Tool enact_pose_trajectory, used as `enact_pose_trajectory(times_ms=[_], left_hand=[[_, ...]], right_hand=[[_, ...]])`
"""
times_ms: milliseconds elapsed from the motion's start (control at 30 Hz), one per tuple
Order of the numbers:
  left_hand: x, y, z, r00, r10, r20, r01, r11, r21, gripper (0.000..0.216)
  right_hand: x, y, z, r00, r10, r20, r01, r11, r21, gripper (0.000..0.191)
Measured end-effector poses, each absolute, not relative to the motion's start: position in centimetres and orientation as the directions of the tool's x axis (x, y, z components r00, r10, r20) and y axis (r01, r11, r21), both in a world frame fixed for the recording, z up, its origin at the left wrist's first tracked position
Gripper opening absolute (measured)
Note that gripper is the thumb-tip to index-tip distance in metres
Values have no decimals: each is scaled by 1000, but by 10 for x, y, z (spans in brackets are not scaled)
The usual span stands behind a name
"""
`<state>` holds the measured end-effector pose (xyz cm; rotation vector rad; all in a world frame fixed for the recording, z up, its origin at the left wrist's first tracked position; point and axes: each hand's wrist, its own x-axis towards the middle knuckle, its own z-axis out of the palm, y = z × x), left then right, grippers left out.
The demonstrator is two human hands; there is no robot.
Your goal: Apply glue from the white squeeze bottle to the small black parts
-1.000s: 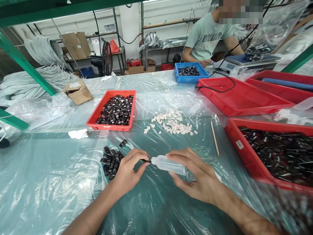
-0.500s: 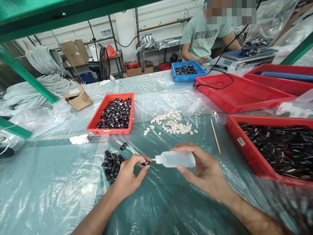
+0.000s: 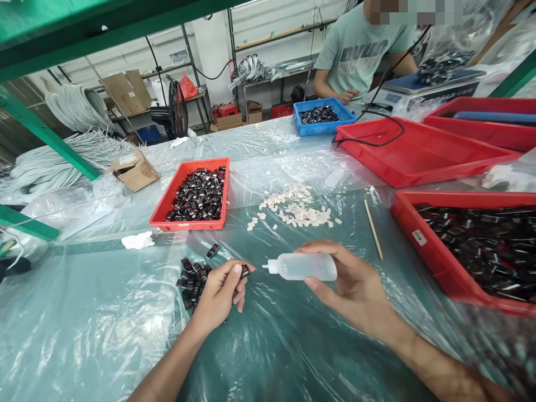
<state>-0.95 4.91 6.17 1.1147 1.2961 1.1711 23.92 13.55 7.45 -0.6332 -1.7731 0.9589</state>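
Observation:
Between the thumb and fingers of my left hand is a small shiny black plastic piece, partly covered by the fingertips. My right hand grips a translucent white squeeze bottle lying sideways, its thin nozzle pointing left at the black piece with a small gap between them. A pile of similar black pieces lies on the plastic-covered table just left of my left hand. One single black piece rests apart, above that pile.
Scattered small white pieces lie beyond my hands, with a thin wooden stick to their right. An orange-red tray and a large red tray hold black pieces. Farther back are a blue tray and a seated person.
The bottle's nozzle has come away from the black piece, leaving a gap. My left hand has turned the piece, with the thumb now over it. The view has shifted slightly.

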Motion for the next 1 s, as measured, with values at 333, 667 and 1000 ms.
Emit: enact_pose_trajectory(times_ms=[333,667,1000], left_hand=[[-13,53,57,-64,994,-87,-139,77,987,48],[-10,52,58,-146,989,13,106,2,994,40],[-4,44,56,-59,916,397,487,-321,812,16]], right_hand=[[239,138,68,-406,731,548,48,616,-786,28],[238,137,67,-433,667,607,114,708,-697,32],[234,132,72,-509,475,718,112,864,-491,41]])
